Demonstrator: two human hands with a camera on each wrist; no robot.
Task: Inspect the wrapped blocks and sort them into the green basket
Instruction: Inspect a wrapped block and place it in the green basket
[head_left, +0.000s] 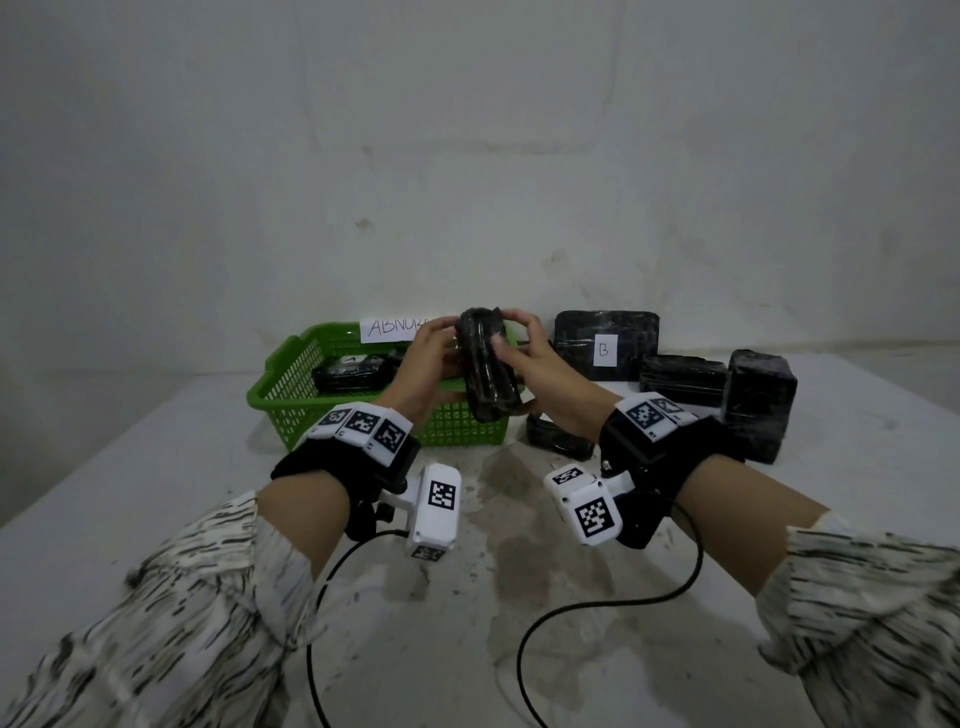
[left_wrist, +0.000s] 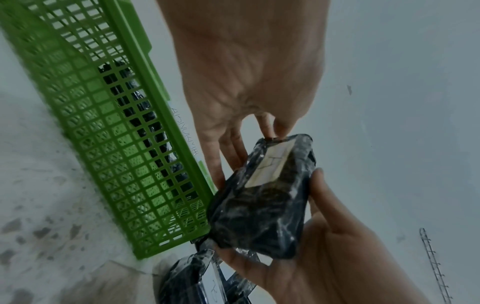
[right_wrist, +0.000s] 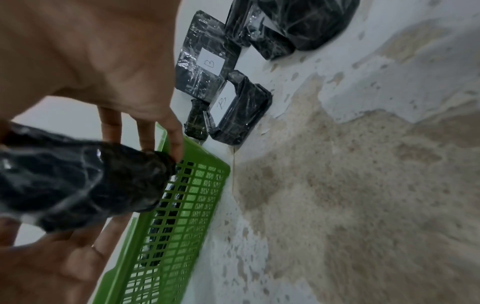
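Note:
I hold a black wrapped block (head_left: 485, 364) upright in both hands above the right end of the green basket (head_left: 291, 384). My left hand (head_left: 441, 345) grips its left side and top. On the other side, my right hand (head_left: 511, 332) pinches it with the thumb across the front. The left wrist view shows the block (left_wrist: 259, 205) with a white label (left_wrist: 270, 164) marked "H", the left fingertips (left_wrist: 270, 131) on its upper end, beside the basket (left_wrist: 103, 123). Seen from the right wrist, the block (right_wrist: 78, 174) lies under the right fingers (right_wrist: 161, 139), over the basket (right_wrist: 187, 205).
Black wrapped blocks (head_left: 348, 371) lie inside the basket, which carries a paper sign (head_left: 389, 327) reading "ABNOR…". To the right are a flat block labelled B (head_left: 605, 338), a stack (head_left: 680, 374), a cube-shaped block (head_left: 758, 400) and a small block (head_left: 558, 439). A cable (head_left: 571, 613) loops over the stained table.

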